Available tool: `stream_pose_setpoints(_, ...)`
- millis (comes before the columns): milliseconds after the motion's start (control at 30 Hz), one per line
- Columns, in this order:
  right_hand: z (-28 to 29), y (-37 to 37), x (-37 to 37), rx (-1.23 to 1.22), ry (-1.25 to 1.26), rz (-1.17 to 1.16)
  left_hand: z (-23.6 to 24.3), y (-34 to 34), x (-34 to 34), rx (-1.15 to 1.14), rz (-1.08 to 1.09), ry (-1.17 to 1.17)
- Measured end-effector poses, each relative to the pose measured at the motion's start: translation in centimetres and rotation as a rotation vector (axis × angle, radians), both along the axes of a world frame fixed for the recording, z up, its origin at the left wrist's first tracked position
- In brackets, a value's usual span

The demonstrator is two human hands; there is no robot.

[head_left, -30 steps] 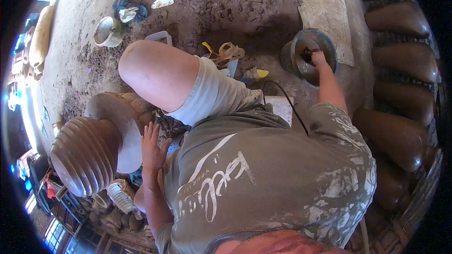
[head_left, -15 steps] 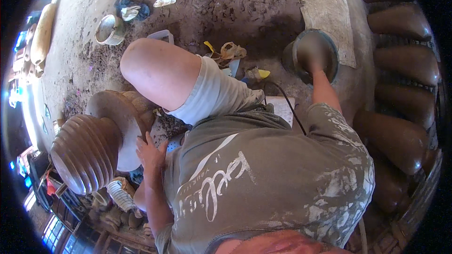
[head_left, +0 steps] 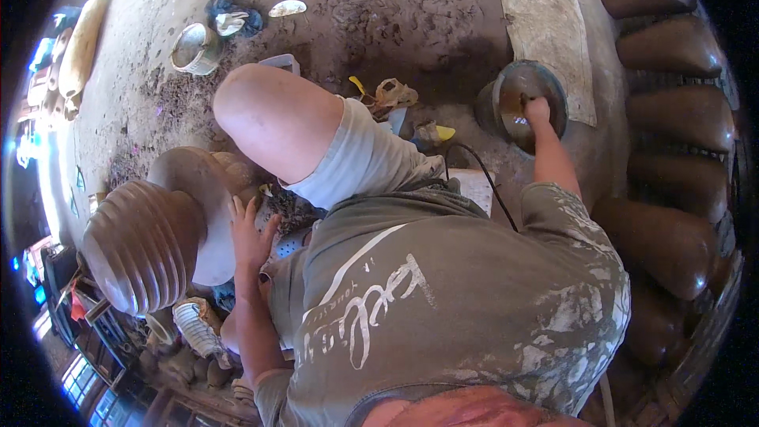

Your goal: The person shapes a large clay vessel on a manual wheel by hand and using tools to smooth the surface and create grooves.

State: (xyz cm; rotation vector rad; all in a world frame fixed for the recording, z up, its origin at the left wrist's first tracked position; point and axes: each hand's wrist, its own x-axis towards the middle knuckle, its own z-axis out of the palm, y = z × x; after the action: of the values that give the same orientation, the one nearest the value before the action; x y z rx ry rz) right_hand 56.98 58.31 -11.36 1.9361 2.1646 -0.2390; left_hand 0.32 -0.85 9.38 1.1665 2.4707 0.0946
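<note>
Two hands, set well apart: apparently a wetting step at the bucket (head_left: 487,113).
The right hand (head_left: 538,112), inside the rim, appears closed on a small dark piece (head_left: 523,100); the next move probably calls for lifting it out dripping. The left hand (head_left: 252,243), open with fingers spread, is at the edge of the wheel disc (head_left: 219,247), contact uncertain; the ribbed clay pot (head_left: 136,247) stands on that disc, left of the hand.
</note>
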Motion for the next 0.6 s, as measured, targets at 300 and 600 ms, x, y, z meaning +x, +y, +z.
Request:
stream_pose_setpoints(300, -1.5, -6.9, -4.2, -0.424, 0.837, -0.655, 6.7, -7.9, 1.4, -0.528, 0.416, 0.029)
stream_pose_setpoints(600, 5.6, 1.6, -0.4, 0.17, -0.131, 0.545, 1.2, 1.3, 1.0, -0.283, 0.36, 0.002)
